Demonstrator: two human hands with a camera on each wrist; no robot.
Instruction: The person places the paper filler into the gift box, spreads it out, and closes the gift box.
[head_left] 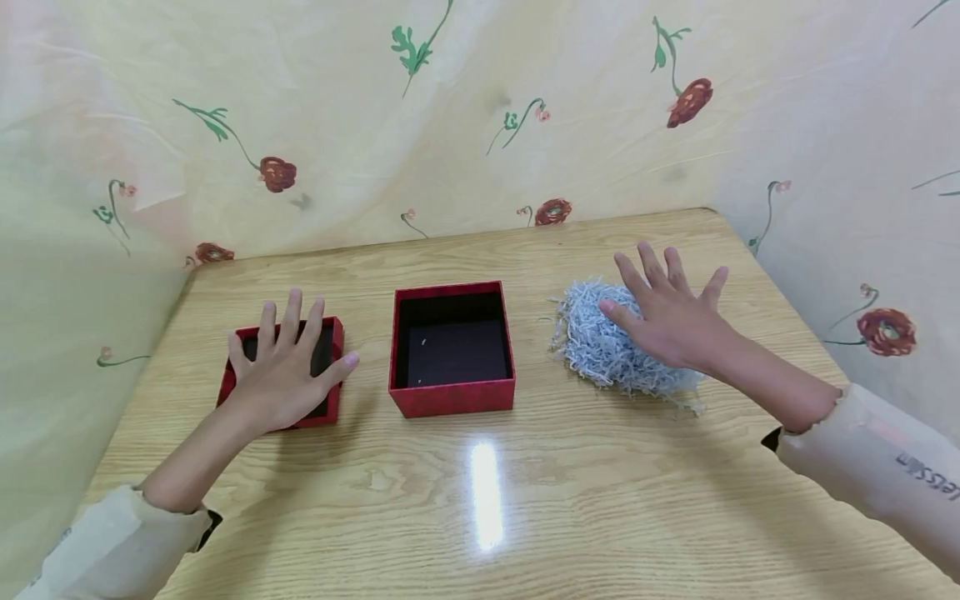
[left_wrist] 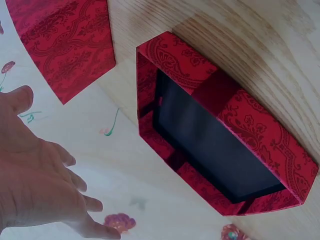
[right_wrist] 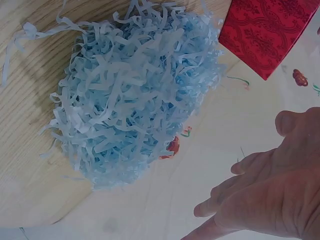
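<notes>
My left hand (head_left: 281, 375) hovers with spread fingers over the red box lid (head_left: 337, 367), which lies with its black inside facing up. In the left wrist view the lid (left_wrist: 255, 127) shows a patterned red rim, and the hand (left_wrist: 45, 170) is apart from it. Spread out as well, my right hand (head_left: 671, 321) is above a heap of pale blue shredded paper (head_left: 600, 342). The right wrist view has the shredded paper (right_wrist: 135, 95) beside the hand (right_wrist: 265, 185), which holds nothing. Between the hands stands an open red box (head_left: 453, 398) with a black interior.
The wooden table (head_left: 420, 500) carries everything, and a bright light reflection lies near its front. A pale curtain (head_left: 465, 150) printed with flowers hangs behind and along both sides. Two tiny light scraps lie inside the box.
</notes>
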